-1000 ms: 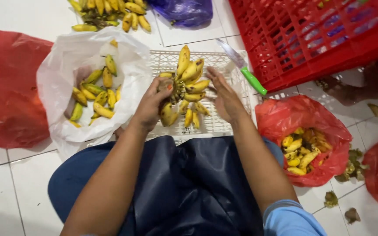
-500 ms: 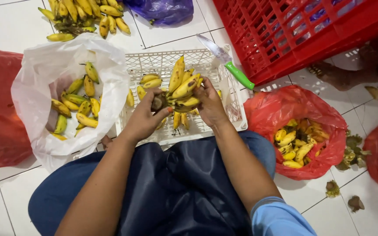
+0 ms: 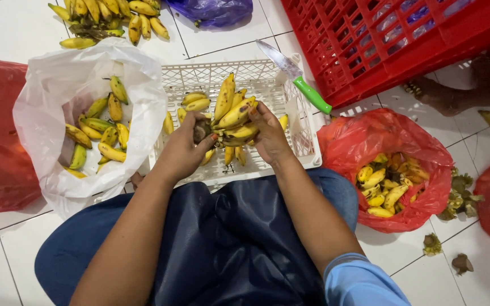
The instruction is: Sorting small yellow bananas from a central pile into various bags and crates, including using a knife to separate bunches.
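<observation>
Item: banana bunch [image 3: 231, 116], small yellow fruit on a dark stalk, held over the white basket [image 3: 256, 76] in front of the seated person's lap. Left hand [image 3: 185, 150]: closed around the stalk end of the bunch, fingers curled under it. Right hand [image 3: 267, 133]: closed on the fruit at the bunch's right side, thumb pressing on top. Step in hand, by judgement: working single bananas off the stalk, the two hands bracing against each other; a clean break would seem to call for a firm hold on the stalk and a twist at one fruit's neck, not a straight pull. Loose bananas [image 3: 191, 102] lie in the basket beneath and beside the bunch. Left of the basket: white bag [image 3: 58, 85], open, holding green-yellow bananas. Right of the knee: red bag [image 3: 392, 136], open, holding more yellow bananas. Knife [image 3: 296, 76], green handle, rests on the basket's far right rim, blade pointing away, near the right hand's working space and liable to be knocked. Beyond: red crate [image 3: 404, 34], purple bag [image 3: 214, 10], a further banana pile [image 3: 109, 17] on the tiled floor [image 3: 7, 28]. Stalk scraps [image 3: 460, 192] lie on the tiles at right
</observation>
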